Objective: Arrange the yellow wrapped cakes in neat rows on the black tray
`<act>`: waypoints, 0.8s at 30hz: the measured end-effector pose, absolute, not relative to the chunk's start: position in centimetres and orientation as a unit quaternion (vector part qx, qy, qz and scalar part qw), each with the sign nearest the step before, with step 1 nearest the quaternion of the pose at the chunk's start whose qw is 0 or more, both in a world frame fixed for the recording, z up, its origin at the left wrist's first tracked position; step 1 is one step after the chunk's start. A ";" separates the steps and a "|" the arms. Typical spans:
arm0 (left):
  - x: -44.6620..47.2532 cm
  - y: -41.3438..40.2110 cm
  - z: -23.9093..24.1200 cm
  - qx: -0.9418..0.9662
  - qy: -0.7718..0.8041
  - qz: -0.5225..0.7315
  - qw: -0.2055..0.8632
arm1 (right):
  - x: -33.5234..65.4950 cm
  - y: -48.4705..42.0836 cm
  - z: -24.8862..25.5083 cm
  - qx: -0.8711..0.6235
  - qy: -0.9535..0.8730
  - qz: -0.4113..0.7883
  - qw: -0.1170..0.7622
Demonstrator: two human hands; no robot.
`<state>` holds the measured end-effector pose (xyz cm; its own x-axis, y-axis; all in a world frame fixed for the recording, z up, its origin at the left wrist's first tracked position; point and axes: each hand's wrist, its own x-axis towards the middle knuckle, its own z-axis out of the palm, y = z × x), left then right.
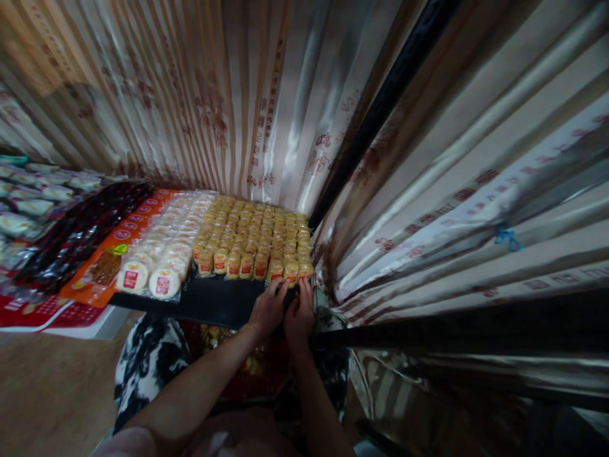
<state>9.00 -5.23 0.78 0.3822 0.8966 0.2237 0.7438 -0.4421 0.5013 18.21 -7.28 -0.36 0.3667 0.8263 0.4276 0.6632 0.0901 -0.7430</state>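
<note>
Rows of small yellow wrapped cakes (252,235) with red labels stand close together on a black surface (209,301). My left hand (268,310) reaches to the near right corner of these rows, its fingers bent and its fingertips at a wrapped cake (291,271) in the front row. Beside it, my right hand (299,314) has its fingers held together against the same end of the row. The two hands are almost touching. My fingers partly hide how firmly each hand grips the cakes.
To the left lie clear packs of round white cakes (165,284), an orange packet (102,266), dark shiny packs (85,222) and several white-green packets (23,206). A pleated printed curtain (228,95) hangs behind. A dark pole (375,108) slants down near the rows' right end.
</note>
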 end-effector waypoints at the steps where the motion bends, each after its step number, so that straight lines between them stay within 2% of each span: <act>1: 9.0 -5.3 0.8 0.815 0.501 0.241 0.161 | 18.2 -7.3 -0.5 -0.669 -0.557 0.080 0.486; 7: 8.9 -5.5 0.6 0.805 0.493 0.295 0.150 | 18.3 -7.4 -1.0 -0.657 -0.569 0.055 0.490; 18: 7.8 -7.7 1.8 0.792 0.468 0.343 0.192 | 18.4 -7.7 -0.2 -0.629 -0.581 0.008 0.516; 21: 5.9 -10.0 1.6 0.803 0.437 0.348 0.208 | 17.5 -9.4 0.5 -0.602 -0.623 0.028 0.499; 24: 3.2 -13.3 0.4 0.801 0.426 0.348 0.236 | 16.0 -12.3 0.6 -0.569 -0.670 0.097 0.467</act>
